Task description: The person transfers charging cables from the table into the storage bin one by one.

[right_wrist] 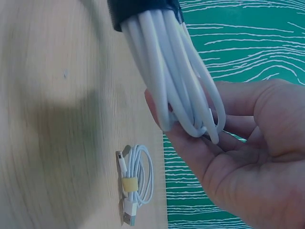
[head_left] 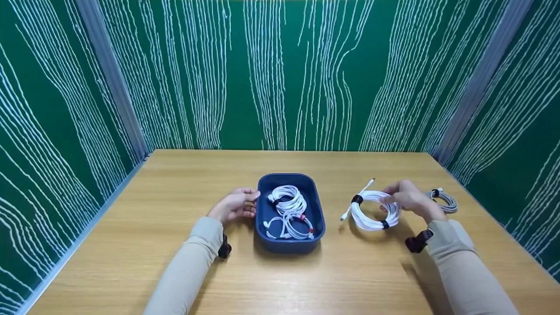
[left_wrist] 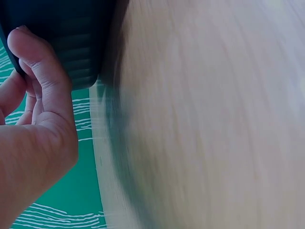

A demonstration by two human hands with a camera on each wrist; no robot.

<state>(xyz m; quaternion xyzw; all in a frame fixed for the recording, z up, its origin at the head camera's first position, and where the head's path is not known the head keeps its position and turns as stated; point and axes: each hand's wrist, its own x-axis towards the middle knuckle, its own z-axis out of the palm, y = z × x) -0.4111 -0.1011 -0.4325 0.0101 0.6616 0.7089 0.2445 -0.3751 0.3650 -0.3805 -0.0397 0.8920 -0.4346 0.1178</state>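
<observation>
My left hand [head_left: 236, 204] grips the left rim of a dark blue bin [head_left: 323, 214], thumb on one side of its wall and fingers on the other, as the left wrist view shows. Inside the bin lie a thick coil of white cable [head_left: 294, 202] and a looser white cable [head_left: 286, 227] with red ties. To the right of the bin, my right hand [head_left: 409, 197] holds a large coil of white cable [head_left: 363, 218] by its right side. Black straps bind that coil, and its two plug ends stick out on the left.
Behind my right hand a grey coiled cable [head_left: 448, 203] with a black tie lies on the wooden table [head_left: 175, 175]. In the right wrist view, a small white USB cable [right_wrist: 142, 179] with a yellow tie lies near the table edge. Green walls [head_left: 280, 87] enclose the table's back and sides.
</observation>
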